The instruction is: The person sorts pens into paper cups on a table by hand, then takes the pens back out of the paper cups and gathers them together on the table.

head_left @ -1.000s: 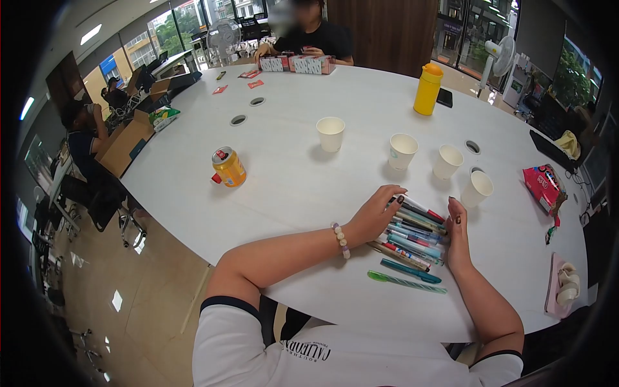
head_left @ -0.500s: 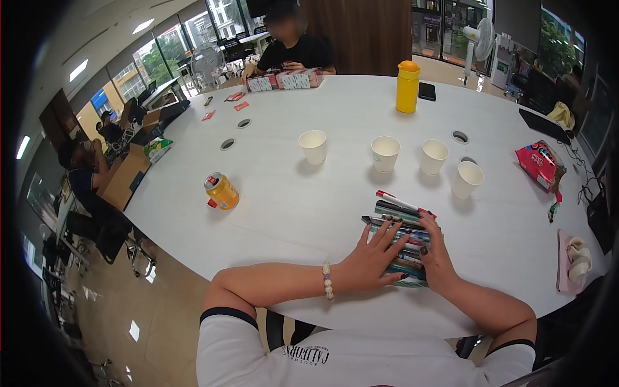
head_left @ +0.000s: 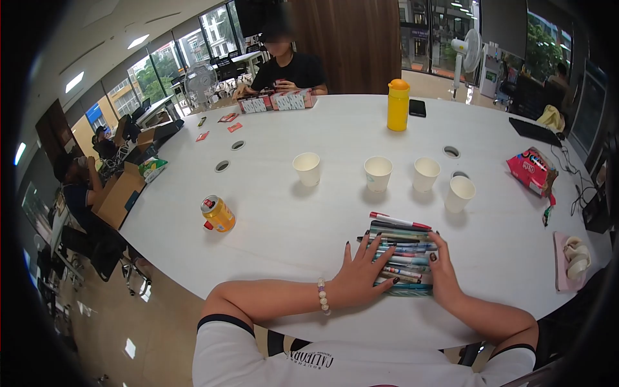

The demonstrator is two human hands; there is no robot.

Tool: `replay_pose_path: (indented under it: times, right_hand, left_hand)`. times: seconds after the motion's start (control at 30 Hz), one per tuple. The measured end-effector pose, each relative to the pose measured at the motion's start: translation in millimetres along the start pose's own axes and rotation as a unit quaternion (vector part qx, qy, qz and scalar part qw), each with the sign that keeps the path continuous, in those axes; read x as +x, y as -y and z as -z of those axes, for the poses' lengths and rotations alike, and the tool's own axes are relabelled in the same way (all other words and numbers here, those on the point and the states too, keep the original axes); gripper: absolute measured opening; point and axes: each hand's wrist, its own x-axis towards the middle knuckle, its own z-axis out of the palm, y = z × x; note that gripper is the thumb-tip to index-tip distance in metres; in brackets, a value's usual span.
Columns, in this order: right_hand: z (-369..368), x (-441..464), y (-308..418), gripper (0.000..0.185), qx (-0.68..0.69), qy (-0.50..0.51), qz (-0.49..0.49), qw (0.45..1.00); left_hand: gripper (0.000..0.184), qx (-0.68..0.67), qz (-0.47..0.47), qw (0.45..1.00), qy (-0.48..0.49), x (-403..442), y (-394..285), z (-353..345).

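Note:
Several pens (head_left: 406, 258) lie side by side on the white table (head_left: 271, 213) in front of me, most of them pointing left to right. My left hand (head_left: 362, 271) rests with spread fingers over their left ends. At their right ends, my right hand (head_left: 445, 271) stands on its edge with fingers apart, touching the pens. A red and white pen (head_left: 400, 221) lies at the far edge of the group, slightly tilted. Teal and green pens (head_left: 409, 290) form the near edge.
Beyond the pens are several paper cups (head_left: 378, 174) and a yellow bottle (head_left: 398, 106). An orange can (head_left: 218, 214) stands left; a red snack bag (head_left: 532, 171) and pink case (head_left: 569, 263) lie right. A person (head_left: 287, 71) sits across, behind boxes (head_left: 276, 102).
The pens are now packed closer together, the teal and green ones included. My left hand has gone from their far left corner to lying spread over their left ends. The camera view has shifted.

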Motion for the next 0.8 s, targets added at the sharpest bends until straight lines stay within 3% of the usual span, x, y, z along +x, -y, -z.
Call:
replay_pose_path:
  times: [0.17,0.23,0.5,0.67,0.8]
  right_hand:
    - [-6,8,9,0.053,0.021,0.024,-0.017,0.999]
    - [-8,14,9,0.066,0.040,-0.014,0.008,0.999]
    - [25,4,-5,0.046,0.031,-0.140,-0.034,0.989]
    - [10,-2,-11,0.041,0.073,-0.134,-0.071,0.986]
    - [-12,3,5,0.042,0.183,-0.072,-0.048,0.979]
  left_hand:
    - [0.068,-0.052,-0.024,0.998,-0.006,4,4,-3]
    - [0.068,-0.083,-0.027,0.996,-0.002,3,4,-6]
    - [0.067,-0.127,-0.028,0.991,-0.037,5,6,-4]
    - [0.065,-0.182,-0.037,0.982,-0.036,6,4,-13]
    - [0.065,-0.182,-0.050,0.981,-0.042,9,0,-15]
